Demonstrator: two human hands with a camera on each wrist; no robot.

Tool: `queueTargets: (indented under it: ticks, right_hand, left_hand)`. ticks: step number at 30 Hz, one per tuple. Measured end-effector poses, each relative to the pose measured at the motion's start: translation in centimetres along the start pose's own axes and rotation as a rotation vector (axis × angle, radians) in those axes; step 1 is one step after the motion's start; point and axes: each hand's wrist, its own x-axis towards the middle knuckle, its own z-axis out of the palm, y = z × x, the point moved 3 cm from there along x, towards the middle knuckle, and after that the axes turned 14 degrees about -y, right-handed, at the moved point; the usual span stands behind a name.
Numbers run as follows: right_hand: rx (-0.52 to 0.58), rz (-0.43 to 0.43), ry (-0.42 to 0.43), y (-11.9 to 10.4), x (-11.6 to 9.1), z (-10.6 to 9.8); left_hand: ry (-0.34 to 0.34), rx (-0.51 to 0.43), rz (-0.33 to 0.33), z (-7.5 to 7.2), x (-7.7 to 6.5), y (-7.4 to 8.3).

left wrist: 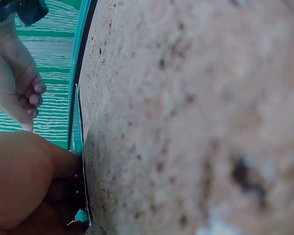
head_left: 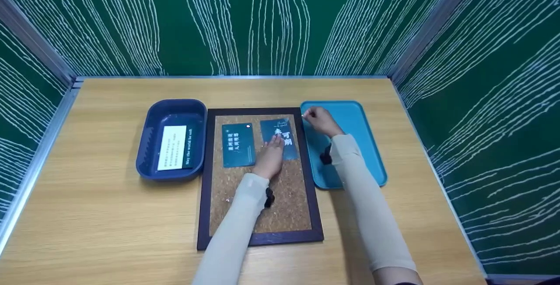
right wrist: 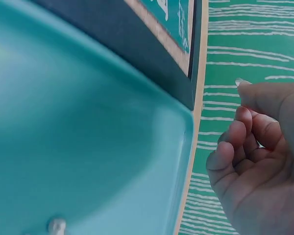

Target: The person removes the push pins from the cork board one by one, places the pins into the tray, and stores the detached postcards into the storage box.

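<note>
On the cork board (head_left: 284,197), my left hand (head_left: 270,158) rests with its fingers extended on the right-hand green card (head_left: 288,145). In the left wrist view the fingers (left wrist: 63,164) lie right at the card's edge. My right hand (head_left: 323,121) is over the left edge of the blue tray (head_left: 350,121), near the board's top right corner. Its thumb and fingers pinch a small clear push pin (right wrist: 240,82), mostly hidden by the fingertips. Another green card (head_left: 238,145) lies on the board's left, with a push pin (head_left: 248,126) at its top right corner.
A dark blue basin (head_left: 148,162) left of the board holds a white-and-green card (head_left: 173,147). A small pale pin (right wrist: 57,225) lies in the tray. Green panels (head_left: 280,22) with white lines stand behind and beside the wooden table (head_left: 109,224).
</note>
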Motion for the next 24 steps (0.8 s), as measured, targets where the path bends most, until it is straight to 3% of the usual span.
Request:
queueTargets:
  ticks: [24]
  right_hand:
    - [0.004, 0.055, 0.006, 4.1, -3.8, -3.8]
  left_hand:
    - [-0.006, 0.005, -0.007, 0.1, 0.0, 0.0]
